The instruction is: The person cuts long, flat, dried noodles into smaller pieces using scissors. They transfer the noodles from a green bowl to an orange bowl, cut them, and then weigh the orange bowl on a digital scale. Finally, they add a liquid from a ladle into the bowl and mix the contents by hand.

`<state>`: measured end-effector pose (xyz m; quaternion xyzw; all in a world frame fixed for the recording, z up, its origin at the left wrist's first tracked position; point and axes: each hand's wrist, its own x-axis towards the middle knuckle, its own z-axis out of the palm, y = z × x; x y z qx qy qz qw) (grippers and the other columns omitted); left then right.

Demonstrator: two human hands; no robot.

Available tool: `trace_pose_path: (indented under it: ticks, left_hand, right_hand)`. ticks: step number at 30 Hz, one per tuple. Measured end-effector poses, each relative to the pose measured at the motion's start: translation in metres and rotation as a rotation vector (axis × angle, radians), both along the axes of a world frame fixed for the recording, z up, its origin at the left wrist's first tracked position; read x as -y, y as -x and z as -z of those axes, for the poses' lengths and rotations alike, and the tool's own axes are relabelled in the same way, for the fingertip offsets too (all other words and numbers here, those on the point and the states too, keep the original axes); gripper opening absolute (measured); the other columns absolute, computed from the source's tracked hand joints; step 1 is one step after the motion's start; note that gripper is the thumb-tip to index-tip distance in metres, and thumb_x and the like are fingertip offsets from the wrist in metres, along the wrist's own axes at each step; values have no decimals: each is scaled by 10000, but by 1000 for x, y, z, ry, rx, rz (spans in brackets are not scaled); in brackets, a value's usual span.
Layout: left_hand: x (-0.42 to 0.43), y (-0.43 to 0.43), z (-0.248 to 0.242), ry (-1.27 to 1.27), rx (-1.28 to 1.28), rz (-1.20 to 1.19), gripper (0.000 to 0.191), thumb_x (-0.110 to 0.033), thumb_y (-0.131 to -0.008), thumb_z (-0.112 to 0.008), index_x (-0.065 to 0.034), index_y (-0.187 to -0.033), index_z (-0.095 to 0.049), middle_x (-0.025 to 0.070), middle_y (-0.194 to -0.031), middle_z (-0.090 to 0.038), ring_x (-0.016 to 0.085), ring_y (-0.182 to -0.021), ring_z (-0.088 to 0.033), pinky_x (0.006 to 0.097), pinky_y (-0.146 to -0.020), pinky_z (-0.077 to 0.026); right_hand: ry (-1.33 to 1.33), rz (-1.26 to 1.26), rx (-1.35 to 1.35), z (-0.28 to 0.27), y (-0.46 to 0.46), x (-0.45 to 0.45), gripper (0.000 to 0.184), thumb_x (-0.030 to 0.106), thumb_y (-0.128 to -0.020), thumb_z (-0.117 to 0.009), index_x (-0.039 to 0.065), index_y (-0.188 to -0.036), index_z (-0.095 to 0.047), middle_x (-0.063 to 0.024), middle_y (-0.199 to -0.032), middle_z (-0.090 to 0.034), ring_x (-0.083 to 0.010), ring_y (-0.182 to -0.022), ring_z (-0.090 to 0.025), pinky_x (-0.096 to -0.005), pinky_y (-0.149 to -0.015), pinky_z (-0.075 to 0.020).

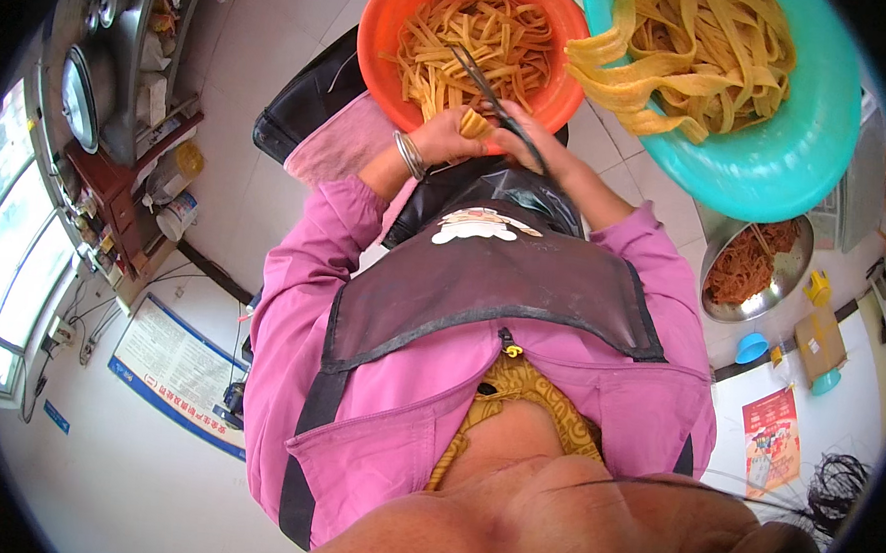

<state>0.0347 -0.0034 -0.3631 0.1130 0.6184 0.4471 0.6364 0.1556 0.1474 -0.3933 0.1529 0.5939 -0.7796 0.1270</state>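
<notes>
My left hand (pixel 444 138), with silver bangles at the wrist, grips a folded bundle of yellow-brown flat food strips (pixel 475 123). Dark scissors (pixel 486 91) are in my right hand (pixel 524 139); their two long blades point forward over an orange basin (pixel 376 48). Both hands meet at this basin's near rim, above my apron-covered lap. Inside it lies a heap of short, narrow cut strips (pixel 478 45). To the right, a turquoise basin (pixel 764 173) holds long, wide, uncut strips (pixel 717 58), some hanging over its left rim.
A steel bowl (pixel 788 283) of reddish shredded food with chopsticks (pixel 762 237) sits at the right. Pink cloth (pixel 345 140) lies over a black padded thing (pixel 301 111) left of the orange basin. Shelving with a steel lid (pixel 82 98) stands far left.
</notes>
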Motion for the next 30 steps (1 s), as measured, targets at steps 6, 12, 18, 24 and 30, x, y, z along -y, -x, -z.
trace_pose_path:
  ticks: [6,12,18,24,30]
  left_hand:
    - [2,-13,-73,-363,-662,29,401,-71,-676,-726,-32,-1031,-545,49,-870,-584,216,-906,-555,378,-873,-399]
    - [6,-15,-81,-511,-588,-20,213,-35,-696,-693,-55,-895,-621,25,-772,-581,148,-765,-574,282,-699,-455]
    - [4,0,-36,-144,120,-26,186,-156,-776,-683,-44,-882,-579,-5,-670,-547,86,-538,-516,242,-489,-432]
    - [15,29,-11,-175,673,-198,260,-201,-814,-652,-1,-930,-534,20,-657,-492,102,-504,-501,236,-438,-410]
    - [14,22,8,21,773,-549,209,-162,-855,-602,-24,-998,-538,54,-738,-537,127,-644,-552,265,-536,-463]
  right_hand:
    - [-409,126,-379,-99,40,23,422,123,-754,-655,21,-1130,-493,-187,-954,-583,-319,-851,-600,-360,-745,-484]
    - [-584,115,-607,-194,51,0,388,77,-711,-651,25,-1077,-531,-179,-945,-606,-335,-864,-611,-373,-729,-502]
    - [-598,243,-285,-73,90,-38,343,133,-780,-655,3,-1079,-549,-74,-783,-584,-116,-713,-560,-252,-664,-463]
    - [-529,291,-147,68,65,-65,400,322,-838,-631,10,-1074,-546,-15,-739,-556,-97,-645,-518,-241,-589,-437]
    - [185,-301,312,9,-53,-89,494,460,-914,-433,58,-1201,-448,-9,-901,-517,-68,-710,-496,-215,-628,-429]
